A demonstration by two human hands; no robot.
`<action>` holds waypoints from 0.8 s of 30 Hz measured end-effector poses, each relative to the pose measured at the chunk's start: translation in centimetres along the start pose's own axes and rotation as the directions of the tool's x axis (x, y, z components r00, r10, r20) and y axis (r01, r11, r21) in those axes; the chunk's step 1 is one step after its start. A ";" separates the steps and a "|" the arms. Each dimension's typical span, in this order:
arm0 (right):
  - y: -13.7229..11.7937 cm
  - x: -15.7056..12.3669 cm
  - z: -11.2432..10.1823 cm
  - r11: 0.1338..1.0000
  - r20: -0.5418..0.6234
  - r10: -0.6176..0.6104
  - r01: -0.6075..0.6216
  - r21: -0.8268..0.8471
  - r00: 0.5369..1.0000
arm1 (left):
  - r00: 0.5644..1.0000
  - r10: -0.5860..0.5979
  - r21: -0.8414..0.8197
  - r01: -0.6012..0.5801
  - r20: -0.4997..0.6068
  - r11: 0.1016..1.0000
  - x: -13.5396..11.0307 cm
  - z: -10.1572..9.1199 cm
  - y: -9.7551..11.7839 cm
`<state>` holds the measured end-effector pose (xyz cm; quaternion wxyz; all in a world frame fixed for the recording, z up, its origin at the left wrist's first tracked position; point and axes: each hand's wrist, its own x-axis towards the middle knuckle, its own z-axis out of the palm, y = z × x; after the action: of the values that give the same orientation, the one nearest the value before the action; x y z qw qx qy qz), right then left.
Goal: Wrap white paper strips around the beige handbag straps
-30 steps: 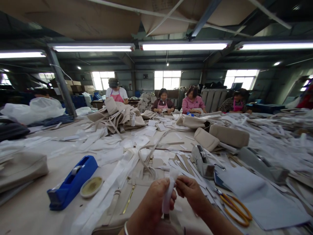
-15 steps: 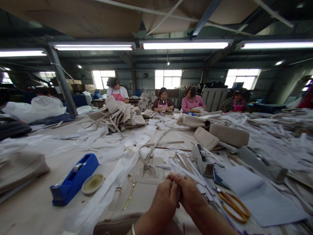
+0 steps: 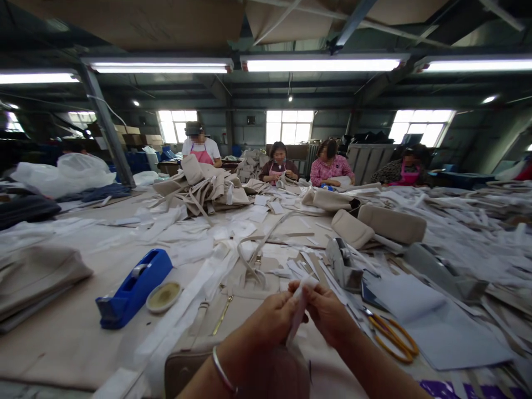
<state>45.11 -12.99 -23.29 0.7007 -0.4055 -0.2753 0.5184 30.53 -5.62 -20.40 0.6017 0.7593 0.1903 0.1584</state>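
Both hands are closed on one thin white strip point(image 3: 297, 318), which looks like paper or soft wrapping. My left hand point(image 3: 276, 313) pinches it from the left, a metal bangle on the wrist. The strip's upper end is between the fingers of my right hand point(image 3: 328, 310), and its lower end hangs down between the palms. Under my forearms lies a beige bag point(image 3: 245, 299) with a gold zipper point(image 3: 223, 315). A darker taupe bag part point(image 3: 183, 371) sits nearest me, partly covered by the left arm.
A blue tape dispenser point(image 3: 135, 288) and a small round dish point(image 3: 163, 296) are on the left. To the right are a grey tape dispenser point(image 3: 343, 266), orange-handled scissors point(image 3: 393, 335) and white sheets point(image 3: 444, 327). Beige pieces point(image 3: 203, 188) are piled ahead. Several people work across the table.
My hands have moved slightly apart, and the white strip now shows stretched between them, hanging lower. The view has tilted and shifted slightly.
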 end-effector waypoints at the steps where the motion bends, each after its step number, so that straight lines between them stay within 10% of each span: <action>1: -0.1 0.1 -0.1 1.000 0.009 -0.010 0.010 0.016 1.000 | 0.998 -0.006 -0.001 0.006 0.068 1.000 -0.4 -0.8 0.3; 6: -0.1 0.6 -0.1 0.997 0.032 -0.037 0.035 0.066 0.999 | 0.977 -0.089 0.048 0.081 0.193 0.996 -1.7 -3.2 0.5; 18: 2.7 -0.9 -1.5 0.991 0.298 0.110 -0.126 0.034 0.948 | 0.996 -0.079 0.162 0.071 0.047 0.984 -1.8 -1.4 0.5; 24: 3.6 -0.7 -0.5 0.994 0.176 -0.047 0.063 -0.091 0.983 | 0.998 -0.008 0.269 0.026 -0.068 0.963 -1.5 -0.5 0.0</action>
<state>43.48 -13.33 -26.54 0.6678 -0.3844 -0.3710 0.5183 29.04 -5.92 -20.27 0.4874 0.8269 0.2364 0.1508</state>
